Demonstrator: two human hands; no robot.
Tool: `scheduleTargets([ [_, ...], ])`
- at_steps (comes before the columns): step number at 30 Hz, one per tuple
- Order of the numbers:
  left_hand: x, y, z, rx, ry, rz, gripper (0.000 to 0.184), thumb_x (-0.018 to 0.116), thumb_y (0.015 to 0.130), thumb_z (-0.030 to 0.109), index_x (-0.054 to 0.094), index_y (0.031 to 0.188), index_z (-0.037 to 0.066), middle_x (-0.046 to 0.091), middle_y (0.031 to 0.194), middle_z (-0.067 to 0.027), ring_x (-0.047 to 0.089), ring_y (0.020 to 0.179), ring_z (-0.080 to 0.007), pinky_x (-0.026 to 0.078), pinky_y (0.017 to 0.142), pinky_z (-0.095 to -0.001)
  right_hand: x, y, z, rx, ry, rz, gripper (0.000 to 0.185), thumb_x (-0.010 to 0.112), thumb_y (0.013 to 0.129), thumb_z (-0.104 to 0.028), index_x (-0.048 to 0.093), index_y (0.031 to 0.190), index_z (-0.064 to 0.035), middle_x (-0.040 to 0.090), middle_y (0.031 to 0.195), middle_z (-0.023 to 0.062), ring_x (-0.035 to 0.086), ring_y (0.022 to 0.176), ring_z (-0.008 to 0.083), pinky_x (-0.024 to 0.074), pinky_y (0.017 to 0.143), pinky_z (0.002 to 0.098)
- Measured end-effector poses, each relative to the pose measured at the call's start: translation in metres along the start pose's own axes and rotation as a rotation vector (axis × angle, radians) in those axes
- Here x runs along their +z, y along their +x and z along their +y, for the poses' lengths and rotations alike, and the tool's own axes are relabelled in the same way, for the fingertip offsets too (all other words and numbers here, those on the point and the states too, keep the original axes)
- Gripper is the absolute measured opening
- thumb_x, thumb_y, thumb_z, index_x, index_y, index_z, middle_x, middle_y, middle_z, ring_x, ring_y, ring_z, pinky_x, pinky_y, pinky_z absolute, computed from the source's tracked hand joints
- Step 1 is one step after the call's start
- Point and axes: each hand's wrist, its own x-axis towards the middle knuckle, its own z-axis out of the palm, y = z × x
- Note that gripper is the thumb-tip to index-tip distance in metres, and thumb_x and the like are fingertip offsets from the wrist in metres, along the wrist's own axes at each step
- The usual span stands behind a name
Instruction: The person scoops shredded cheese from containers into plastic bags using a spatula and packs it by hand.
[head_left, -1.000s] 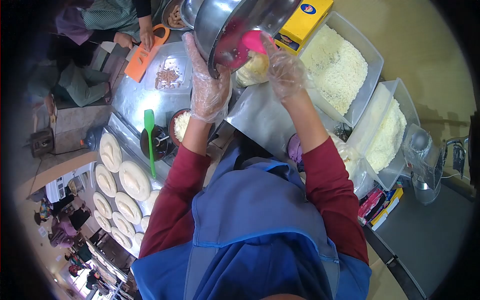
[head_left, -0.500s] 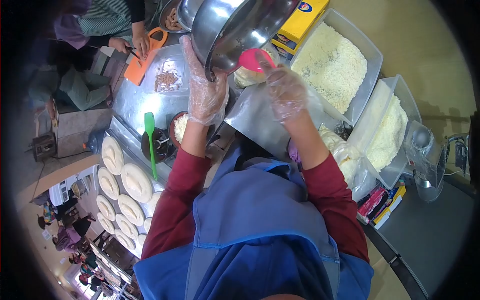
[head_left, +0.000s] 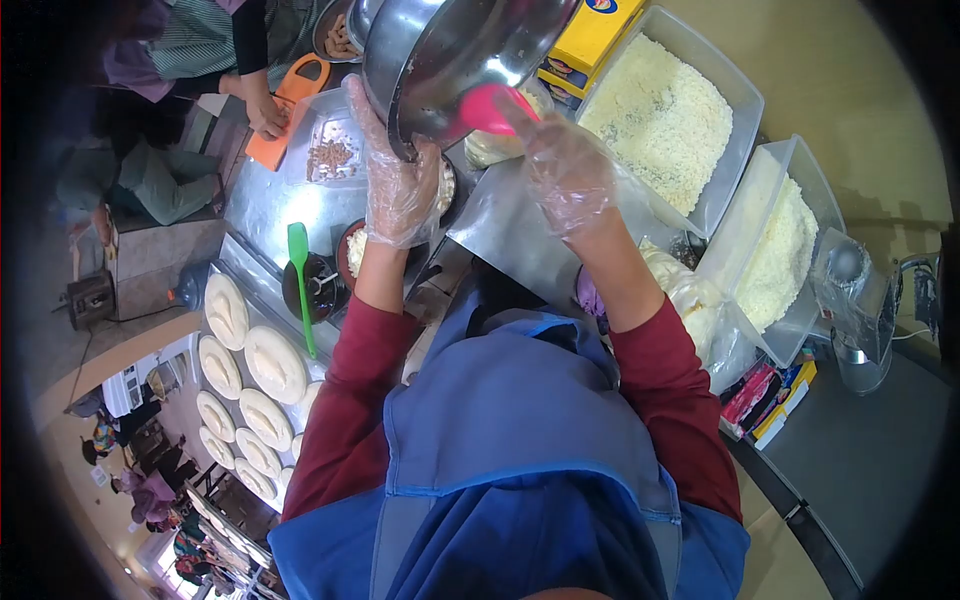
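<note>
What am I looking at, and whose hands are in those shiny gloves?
There's no robot here, just a person wearing a camera on their head. It looks forward and down, showing their own arms and see-through gloves. The left hand holds a tilted metal bowl. The right hand holds a pink scraper at its opening. White crumbs fill tubs on the right; pale rounds lie on the left. Another person's hand is at an orange board.

Head camera: on your head, facing forward and down.
Blue garment [head_left: 530, 410]: near, below.
Right hand [head_left: 572, 178]: farther, ahead.
</note>
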Motion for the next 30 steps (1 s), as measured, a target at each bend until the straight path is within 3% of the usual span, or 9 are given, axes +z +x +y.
scheduleTargets([
  [8,0.002,-0.002,0.001,-0.099,-0.241,-0.001,0.089,0.047,0.079,-0.008,-0.008,0.148,0.001,0.018,0.151,-0.0271,0.036,0.131,-0.0328,0.034,0.103,-0.0344,0.031,-0.001,-0.002,0.000,0.081,0.007,0.062,0.053,0.082,-0.007,0.042,0.141,-0.0238,0.055,0.077,0.0060,0.058,0.069,0.0201,0.0488,0.053,0.0329],
  [11,0.000,-0.006,-0.002,0.007,-0.016,0.048,0.090,0.047,0.078,-0.009,-0.008,0.148,0.002,0.017,0.151,-0.0266,0.039,0.128,-0.0314,0.037,0.099,-0.0333,0.020,-0.020,-0.005,0.031,-0.441,-0.167,0.062,0.053,0.083,-0.008,0.041,0.141,-0.0240,0.054,0.075,0.0064,0.058,0.068,0.0190,0.0484,0.053,0.0318],
  [17,0.007,-0.019,-0.020,-0.259,-0.372,-0.026,0.090,0.047,0.077,-0.009,-0.009,0.148,0.001,0.013,0.152,-0.0263,0.031,0.135,-0.0325,0.030,0.106,-0.0348,-0.017,-0.019,-0.041,-0.036,-0.006,-0.194,0.067,0.053,0.083,-0.008,0.031,0.146,-0.0130,0.048,0.074,0.0031,0.052,0.068,0.0127,0.0503,0.059,0.0277],
  [20,0.006,-0.024,-0.034,-0.315,-0.252,-0.011,0.090,0.046,0.078,-0.009,-0.009,0.148,0.002,0.012,0.152,-0.0265,0.025,0.138,-0.0334,0.028,0.107,-0.0347,0.045,-0.041,-0.013,-0.076,-0.642,-0.017,0.065,0.056,0.083,-0.010,0.034,0.145,-0.0131,0.052,0.079,0.0049,0.054,0.069,0.0137,0.0502,0.056,0.0288],
  [22,0.005,-0.022,-0.026,-0.282,-0.183,-0.040,0.089,0.046,0.078,-0.008,-0.008,0.148,0.001,0.011,0.152,-0.0269,0.021,0.140,-0.0339,0.025,0.109,-0.0351,0.065,-0.028,0.009,-0.008,0.875,0.419,0.062,0.056,0.086,-0.012,0.034,0.144,-0.0124,0.054,0.085,0.0061,0.058,0.074,0.0144,0.0529,0.058,0.0303],
  [23,0.004,-0.019,-0.018,-0.281,-0.185,-0.044,0.089,0.046,0.078,-0.008,-0.008,0.148,0.001,0.011,0.152,-0.0269,0.021,0.140,-0.0339,0.025,0.109,-0.0351,0.058,-0.027,0.010,-0.003,0.872,0.420,0.062,0.056,0.086,-0.012,0.034,0.144,-0.0124,0.054,0.085,0.0061,0.058,0.074,0.0144,0.0529,0.058,0.0303],
  [25,0.001,-0.011,0.009,-0.084,-0.300,0.013,0.087,0.046,0.079,-0.007,-0.007,0.148,-0.002,0.012,0.152,-0.0280,0.018,0.140,-0.0354,0.021,0.111,-0.0361,-0.010,0.007,-0.011,0.010,-0.172,-0.200,0.059,0.054,0.090,-0.014,0.033,0.145,-0.0125,0.056,0.089,0.0072,0.061,0.078,0.0165,0.0537,0.062,0.0299],
  [28,0.009,-0.010,0.008,0.026,-0.073,0.068,0.086,0.047,0.078,-0.007,-0.005,0.147,-0.004,0.013,0.151,-0.0293,0.023,0.138,-0.0375,0.020,0.111,-0.0377,0.040,0.003,-0.004,-0.083,0.188,0.325,0.064,0.052,0.086,-0.004,0.034,0.145,-0.0235,0.047,0.069,0.0015,0.054,0.060,0.0128,0.0462,0.049,0.0288],
  [30,0.002,-0.004,0.010,0.007,-0.074,0.061,0.086,0.047,0.078,-0.007,-0.005,0.147,-0.004,0.013,0.151,-0.0298,0.023,0.138,-0.0384,0.019,0.112,-0.0381,0.040,-0.003,0.003,-0.066,0.142,0.269,0.063,0.052,0.087,-0.005,0.035,0.145,-0.0237,0.047,0.069,0.0021,0.054,0.059,0.0136,0.0465,0.049,0.0294],
])
